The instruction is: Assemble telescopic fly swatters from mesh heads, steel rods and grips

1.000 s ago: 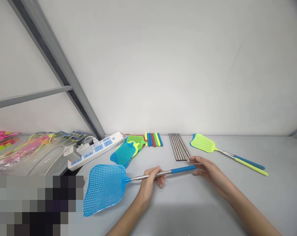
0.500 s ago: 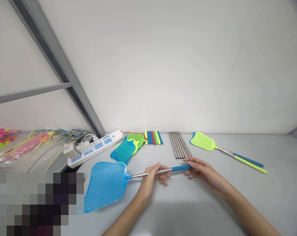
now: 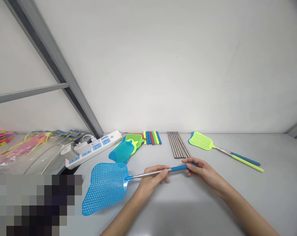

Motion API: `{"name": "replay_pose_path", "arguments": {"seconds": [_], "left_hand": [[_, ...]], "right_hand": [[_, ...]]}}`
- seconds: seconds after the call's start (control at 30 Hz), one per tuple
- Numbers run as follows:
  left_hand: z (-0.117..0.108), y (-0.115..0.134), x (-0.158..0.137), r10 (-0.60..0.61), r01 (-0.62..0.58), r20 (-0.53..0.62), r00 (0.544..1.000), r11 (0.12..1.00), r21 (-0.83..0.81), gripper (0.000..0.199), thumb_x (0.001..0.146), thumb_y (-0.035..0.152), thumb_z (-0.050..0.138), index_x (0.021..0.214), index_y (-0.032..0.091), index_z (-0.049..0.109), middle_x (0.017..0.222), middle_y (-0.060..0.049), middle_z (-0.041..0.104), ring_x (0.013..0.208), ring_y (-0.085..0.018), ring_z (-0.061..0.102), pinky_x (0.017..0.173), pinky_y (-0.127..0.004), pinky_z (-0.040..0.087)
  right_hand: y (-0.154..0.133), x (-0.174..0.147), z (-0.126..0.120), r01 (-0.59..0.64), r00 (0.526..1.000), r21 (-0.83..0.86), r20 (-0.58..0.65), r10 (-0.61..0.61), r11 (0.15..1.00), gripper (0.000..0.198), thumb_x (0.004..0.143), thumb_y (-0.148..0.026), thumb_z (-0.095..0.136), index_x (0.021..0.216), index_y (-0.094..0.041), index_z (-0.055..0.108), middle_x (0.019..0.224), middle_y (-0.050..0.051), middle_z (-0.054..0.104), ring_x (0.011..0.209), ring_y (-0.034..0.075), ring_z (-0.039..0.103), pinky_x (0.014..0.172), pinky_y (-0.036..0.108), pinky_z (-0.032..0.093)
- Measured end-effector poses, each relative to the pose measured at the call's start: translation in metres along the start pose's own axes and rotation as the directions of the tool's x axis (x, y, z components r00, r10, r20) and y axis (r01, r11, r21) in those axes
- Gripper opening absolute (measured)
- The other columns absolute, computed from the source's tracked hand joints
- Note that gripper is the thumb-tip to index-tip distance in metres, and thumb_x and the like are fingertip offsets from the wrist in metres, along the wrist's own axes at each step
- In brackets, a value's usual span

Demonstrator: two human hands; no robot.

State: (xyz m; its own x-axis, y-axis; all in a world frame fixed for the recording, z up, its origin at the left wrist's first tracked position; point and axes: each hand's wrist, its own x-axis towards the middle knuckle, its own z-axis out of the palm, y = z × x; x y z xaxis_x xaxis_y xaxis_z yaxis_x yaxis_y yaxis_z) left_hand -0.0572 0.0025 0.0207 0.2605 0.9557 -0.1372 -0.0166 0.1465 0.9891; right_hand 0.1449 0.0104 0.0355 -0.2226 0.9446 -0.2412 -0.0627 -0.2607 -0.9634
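A blue fly swatter [image 3: 106,186] is held level above the grey table, its perforated head to the left. My left hand [image 3: 156,175] is closed around the metal shaft, thumb on top near the blue grip. With thumb and fingers my right hand [image 3: 196,167] pinches the far end of that blue grip [image 3: 179,168]. Behind it lie several metal tubes [image 3: 176,146] side by side. To their left is a row of coloured handle grips [image 3: 152,137], next to overlapping loose swatter heads [image 3: 123,150]. Two whole swatters, the upper one yellow-green [image 3: 201,141], lie at the right.
A white power strip [image 3: 94,149] with plugs and cables sits at the back left. Beyond it are plastic bags of colourful items [image 3: 27,147]. A grey metal frame post [image 3: 60,72] slants along the left, and a white wall [image 3: 177,72] closes off the back.
My left hand has slid slightly right along the shaft, its thumb now on top near the grip. My right fingers have closed on the grip's end. The swatter stays nearly in place.
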Motion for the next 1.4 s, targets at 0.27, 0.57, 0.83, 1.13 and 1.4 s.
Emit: {"name": "replay_pose_path", "arguments": {"seconds": [0.27, 0.57, 0.83, 1.13, 1.4], "left_hand": [[0.000, 0.002, -0.001, -0.007, 0.006, 0.002, 1.000, 0.998, 0.070, 0.035, 0.066, 0.036, 0.058, 0.091, 0.012, 0.062, 0.063, -0.007, 0.065, 0.062, -0.016, 0.057, 0.059, -0.026, 0.041], [0.001, 0.004, -0.002, -0.022, 0.022, -0.008, 1.000, 0.998, 0.061, 0.031, 0.063, 0.036, 0.060, 0.084, 0.014, 0.063, 0.058, -0.004, 0.063, 0.060, -0.015, 0.056, 0.060, -0.025, 0.041], [-0.001, -0.004, 0.000, 0.012, -0.013, 0.014, 1.000, 0.998, 0.067, 0.025, 0.065, 0.034, 0.059, 0.080, 0.014, 0.060, 0.058, -0.002, 0.060, 0.058, -0.013, 0.053, 0.060, -0.025, 0.040], [0.000, -0.001, -0.001, 0.011, -0.012, 0.004, 1.000, 0.996, 0.087, 0.020, 0.064, 0.034, 0.060, 0.067, 0.015, 0.054, 0.055, 0.000, 0.057, 0.056, -0.012, 0.051, 0.059, -0.024, 0.037], [-0.001, -0.007, 0.001, 0.065, -0.069, 0.041, 0.997, 0.992, 0.103, 0.024, 0.064, 0.037, 0.059, 0.062, 0.016, 0.048, 0.052, 0.002, 0.050, 0.051, -0.009, 0.045, 0.051, -0.021, 0.033]], "right_hand": [[0.008, 0.001, 0.000, 0.009, 0.998, -0.023, 0.057, -0.008, 1.000, 0.029, 0.067, -0.038, 0.056, 0.087, -0.017, 0.059, 0.067, 0.001, 0.052, 0.064, 0.012, 0.050, 0.072, 0.028, 0.038], [0.012, 0.003, 0.001, 0.010, 0.997, -0.047, 0.070, -0.007, 0.999, 0.031, 0.067, -0.041, 0.055, 0.087, -0.017, 0.059, 0.064, 0.001, 0.052, 0.064, 0.014, 0.051, 0.072, 0.030, 0.039], [0.010, 0.001, 0.003, 0.000, 0.997, -0.095, 0.075, 0.007, 0.996, 0.034, 0.069, -0.044, 0.052, 0.088, -0.017, 0.058, 0.061, 0.001, 0.053, 0.064, 0.014, 0.051, 0.072, 0.031, 0.037], [0.012, 0.001, 0.006, -0.003, 0.995, -0.060, 0.097, 0.009, 0.998, 0.032, 0.068, -0.044, 0.053, 0.084, -0.017, 0.059, 0.069, 0.001, 0.051, 0.060, 0.011, 0.048, 0.070, 0.028, 0.038], [0.013, 0.001, 0.008, -0.016, 0.994, -0.086, 0.108, 0.025, 0.996, 0.039, 0.068, -0.048, 0.051, 0.088, -0.015, 0.059, 0.065, 0.000, 0.051, 0.054, 0.011, 0.046, 0.066, 0.028, 0.038]]}}
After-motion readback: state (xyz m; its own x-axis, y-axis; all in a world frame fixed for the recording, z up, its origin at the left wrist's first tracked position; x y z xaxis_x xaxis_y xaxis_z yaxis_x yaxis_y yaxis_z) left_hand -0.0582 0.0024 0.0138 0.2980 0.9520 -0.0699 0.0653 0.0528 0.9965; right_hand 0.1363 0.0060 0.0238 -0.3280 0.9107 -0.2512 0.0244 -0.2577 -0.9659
